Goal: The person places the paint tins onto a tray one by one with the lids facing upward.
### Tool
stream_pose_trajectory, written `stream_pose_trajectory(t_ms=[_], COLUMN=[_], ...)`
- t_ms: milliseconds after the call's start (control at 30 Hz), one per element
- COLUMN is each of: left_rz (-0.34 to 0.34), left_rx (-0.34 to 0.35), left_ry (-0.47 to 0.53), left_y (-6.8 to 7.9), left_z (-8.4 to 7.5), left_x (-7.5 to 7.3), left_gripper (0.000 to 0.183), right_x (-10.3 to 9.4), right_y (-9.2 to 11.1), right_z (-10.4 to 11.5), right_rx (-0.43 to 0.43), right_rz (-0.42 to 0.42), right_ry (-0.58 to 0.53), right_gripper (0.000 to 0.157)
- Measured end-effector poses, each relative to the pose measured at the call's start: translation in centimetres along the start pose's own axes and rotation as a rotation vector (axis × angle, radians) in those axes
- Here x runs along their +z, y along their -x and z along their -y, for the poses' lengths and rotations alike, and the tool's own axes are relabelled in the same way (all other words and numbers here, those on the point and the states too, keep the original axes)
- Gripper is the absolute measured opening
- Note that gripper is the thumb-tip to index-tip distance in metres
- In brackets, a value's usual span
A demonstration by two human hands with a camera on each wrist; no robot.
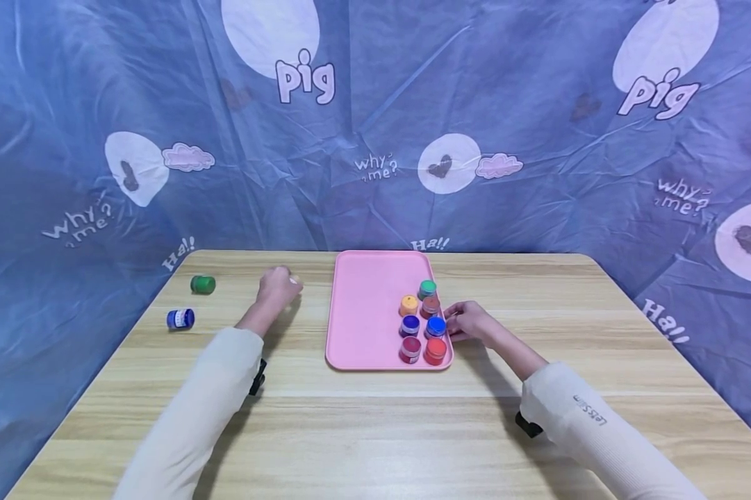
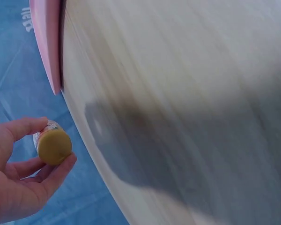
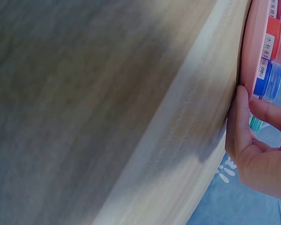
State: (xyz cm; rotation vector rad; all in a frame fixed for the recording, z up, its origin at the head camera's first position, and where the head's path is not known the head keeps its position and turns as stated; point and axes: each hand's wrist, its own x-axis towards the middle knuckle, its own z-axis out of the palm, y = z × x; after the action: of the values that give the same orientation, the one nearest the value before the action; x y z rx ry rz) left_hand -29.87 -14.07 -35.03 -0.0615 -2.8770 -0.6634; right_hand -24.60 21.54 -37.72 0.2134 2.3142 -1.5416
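Between thumb and fingertips my left hand (image 1: pixel 278 290) pinches a small paint jar, whose ochre-yellow lid (image 2: pixel 55 146) faces the left wrist camera. That hand is above the table, left of a pink tray (image 1: pixel 365 312). My right hand (image 1: pixel 472 322) grips the tray's right rim, with fingers low along its outer side and the thumb over the edge. Along the tray's right side stand several paint jars: green (image 1: pixel 428 289), yellow (image 1: pixel 408 305), brown (image 1: pixel 430 306), dark blue (image 1: pixel 409 326), blue (image 1: pixel 435 327), dark red (image 1: pixel 410 350) and orange-red (image 1: pixel 435 351).
Two more jars lie on their sides at the table's left, one green (image 1: pixel 203 285) and one blue (image 1: pixel 180 319). A printed blue cloth (image 1: pixel 375 104) hangs behind the wooden table (image 1: pixel 375 430). The tray's left half shows bare pink surface.
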Motion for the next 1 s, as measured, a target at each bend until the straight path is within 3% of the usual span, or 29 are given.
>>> stream_pose_trajectory(t_ms=[200, 533, 667, 867, 1000], left_rz=[-0.015, -0.008, -0.005, -0.009, -0.009], left_rx=[0.056, 0.093, 0.101, 0.093, 0.098], left_ry=[0.020, 0.070, 0.081, 0.100, 0.066], left_y=[-0.3, -0.7, -0.9, -0.9, -1.1], left_z=[-1.5, -4.4, -5.5, -7.5, -8.6], left_x=[0.6, 1.2, 1.6, 2.3, 3.1], left_gripper=[0.020, 0.031, 0.029, 0.010, 0.018], right_x=[0.0, 0.0, 0.1, 0.0, 0.0], right_y=[0.1, 0.2, 0.1, -0.1, -0.1], right_z=[0.0, 0.0, -0.1, -0.2, -0.2], right_rx=[-0.005, -0.033, -0.023, -0.022, -0.027], right_rz=[0.000, 0.015, 0.008, 0.007, 0.008], right_ry=[-0.007, -0.026, -0.017, -0.009, -0.015], right_gripper=[0.031, 0.032, 0.031, 0.030, 0.031])
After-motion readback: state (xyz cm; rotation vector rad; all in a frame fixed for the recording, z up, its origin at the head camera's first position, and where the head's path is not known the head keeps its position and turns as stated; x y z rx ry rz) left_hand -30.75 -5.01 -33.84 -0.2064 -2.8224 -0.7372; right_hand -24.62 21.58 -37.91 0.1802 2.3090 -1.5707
